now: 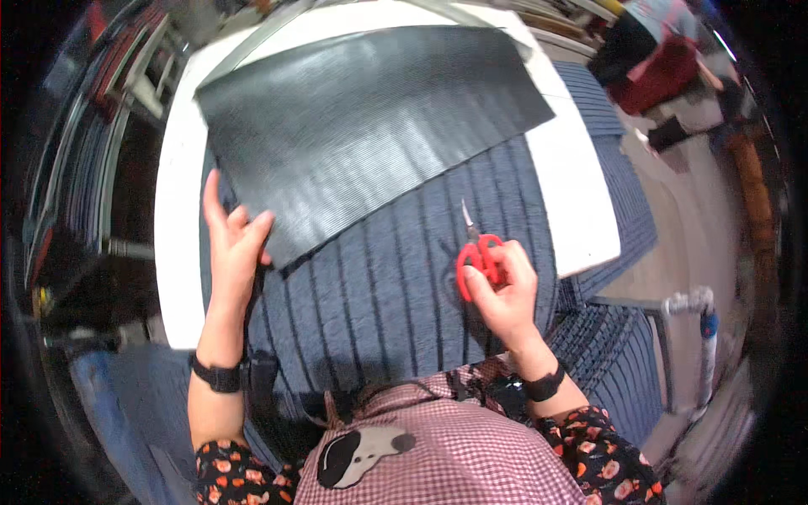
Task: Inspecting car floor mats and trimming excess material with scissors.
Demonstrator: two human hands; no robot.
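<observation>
My right hand [507, 290] grips red-handled scissors [481, 252], their blades pointing away from me above a blue striped textile mat [396, 286]. Across the far part of that mat lies a black, shiny, finely ribbed sheet [370, 118], slanted, with its near left corner bent toward me. Beside this corner is my left hand [236, 240], its index finger stretched along the left edge of the sheet and the thumb apart from it. Whether the left fingertips press on the sheet or the mat I cannot tell.
Both pieces rest on a white table [581, 202]. More blue striped mats [610, 362] are stacked at the right, near a metal rail [703, 337]. A rack of folded material [76, 160] stands at the left. Another person [665, 59] is at the far right.
</observation>
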